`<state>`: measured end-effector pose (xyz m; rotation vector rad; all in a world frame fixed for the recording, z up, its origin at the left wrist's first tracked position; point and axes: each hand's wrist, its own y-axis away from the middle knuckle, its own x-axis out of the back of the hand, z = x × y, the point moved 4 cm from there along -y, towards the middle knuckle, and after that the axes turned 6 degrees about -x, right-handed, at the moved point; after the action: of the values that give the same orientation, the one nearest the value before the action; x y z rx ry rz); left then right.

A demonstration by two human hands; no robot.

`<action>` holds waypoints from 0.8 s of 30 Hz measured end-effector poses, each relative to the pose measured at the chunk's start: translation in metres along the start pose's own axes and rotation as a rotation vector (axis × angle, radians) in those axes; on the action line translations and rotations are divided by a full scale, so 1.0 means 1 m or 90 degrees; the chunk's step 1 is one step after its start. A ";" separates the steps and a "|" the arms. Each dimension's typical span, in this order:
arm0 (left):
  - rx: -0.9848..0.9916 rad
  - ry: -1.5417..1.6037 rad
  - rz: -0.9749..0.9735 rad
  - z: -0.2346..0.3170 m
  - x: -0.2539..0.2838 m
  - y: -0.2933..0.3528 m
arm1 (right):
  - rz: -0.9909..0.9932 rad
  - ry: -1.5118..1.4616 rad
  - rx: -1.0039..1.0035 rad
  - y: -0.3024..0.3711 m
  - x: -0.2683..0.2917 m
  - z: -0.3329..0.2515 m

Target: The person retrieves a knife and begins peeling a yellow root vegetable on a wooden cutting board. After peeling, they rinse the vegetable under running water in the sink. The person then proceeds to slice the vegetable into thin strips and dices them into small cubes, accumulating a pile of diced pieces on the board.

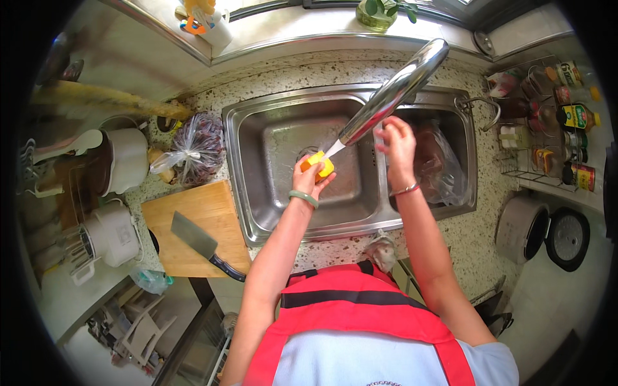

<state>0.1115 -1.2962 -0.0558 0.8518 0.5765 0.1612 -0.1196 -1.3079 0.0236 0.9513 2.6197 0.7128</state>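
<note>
Yellow block (323,165), orange on one side, sponge-like by its look: over the left basin (351,202) of the sink, nearer its right edge than its left, directly below the tip of the faucet (394,93). I judge it light and soft, giving under a squeeze, slick when wet, hardly fragile. Best hold: thumb and fingers on opposite sides, near the end toward me, pressing lightly.

My left hand (309,177) pinches it so, thumb on top, some fingertips hidden. My right hand (400,145) hovers by the divider, fingers loosely curled and apart; no object visible in it.

Farther out: clear plastic bag (449,164) with reddish contents in the right basin. Cutting board (168,258) off the sink's near-left corner, cleaver (195,234) lying across it, handle over the board's near edge.
</note>
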 end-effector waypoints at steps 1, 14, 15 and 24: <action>0.034 0.036 -0.003 -0.001 0.002 -0.005 | 0.057 -0.021 0.044 -0.015 0.009 -0.009; -0.068 -0.106 0.073 0.006 0.004 -0.002 | -0.037 -0.005 0.166 -0.073 0.013 -0.087; -0.084 -0.107 0.061 0.005 0.002 -0.001 | -0.038 -0.004 0.169 -0.068 0.011 -0.084; -0.576 -0.862 -0.032 0.051 -0.018 0.039 | -0.108 0.212 0.236 0.002 0.003 -0.002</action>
<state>0.1278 -1.3107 0.0076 -0.0628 -0.7326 -0.2080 -0.1214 -1.3052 0.0259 0.7335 3.1561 0.3753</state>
